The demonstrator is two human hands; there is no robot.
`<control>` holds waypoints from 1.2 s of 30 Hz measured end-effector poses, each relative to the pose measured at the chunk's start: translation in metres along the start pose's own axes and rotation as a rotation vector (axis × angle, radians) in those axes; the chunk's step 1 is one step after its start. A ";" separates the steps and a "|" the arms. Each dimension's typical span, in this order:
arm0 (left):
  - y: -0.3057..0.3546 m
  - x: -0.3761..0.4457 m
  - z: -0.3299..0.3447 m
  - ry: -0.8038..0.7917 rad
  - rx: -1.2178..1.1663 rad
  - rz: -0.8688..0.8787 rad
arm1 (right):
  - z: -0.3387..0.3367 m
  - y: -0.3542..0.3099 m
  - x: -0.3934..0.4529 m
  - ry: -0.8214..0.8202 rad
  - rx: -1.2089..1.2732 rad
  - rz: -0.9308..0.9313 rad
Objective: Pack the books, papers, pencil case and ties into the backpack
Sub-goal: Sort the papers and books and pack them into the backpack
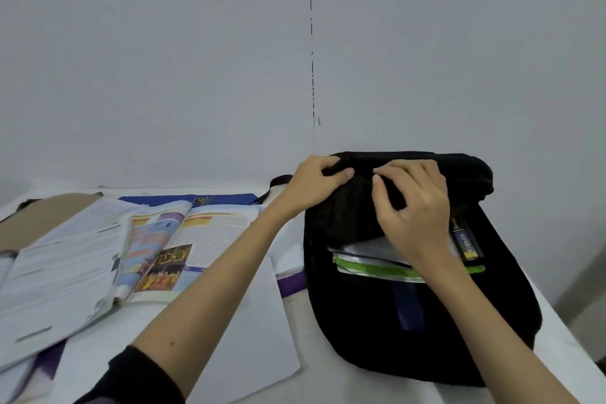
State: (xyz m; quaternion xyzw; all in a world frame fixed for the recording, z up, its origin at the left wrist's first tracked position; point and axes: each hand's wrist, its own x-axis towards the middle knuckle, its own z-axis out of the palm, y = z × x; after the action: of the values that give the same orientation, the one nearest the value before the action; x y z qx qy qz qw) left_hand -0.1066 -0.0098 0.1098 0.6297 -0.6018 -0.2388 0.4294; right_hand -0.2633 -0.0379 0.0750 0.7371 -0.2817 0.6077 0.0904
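Backpack [377, 321] stands on table [328, 380] by wall, books [370, 264] showing in its opening; left hand [311, 185] grips top edge, right hand [414, 207] pinches fabric beside it; open book [157, 246] lies left

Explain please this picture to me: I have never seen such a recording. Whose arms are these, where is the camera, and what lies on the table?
There is no machine: a person wears one camera on the head, looking down at their own arms. The left hand and the right hand both grip the top of a black backpack with curled fingers. Green-edged books already show in its opening. On the white table, left of the bag, lie an open textbook, loose papers and a brown folder, not yet packed.
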 end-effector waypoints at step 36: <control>-0.361 -0.395 -0.451 0.775 -0.029 -1.162 | 0.295 -0.480 -0.110 -1.606 0.605 0.172</control>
State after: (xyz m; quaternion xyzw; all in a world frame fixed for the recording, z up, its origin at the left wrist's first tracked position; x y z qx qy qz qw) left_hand 0.3981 0.4510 -0.0415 0.8835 0.0322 -0.1957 0.4244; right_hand 0.2262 0.2513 -0.0014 0.9120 -0.1412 -0.0440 -0.3827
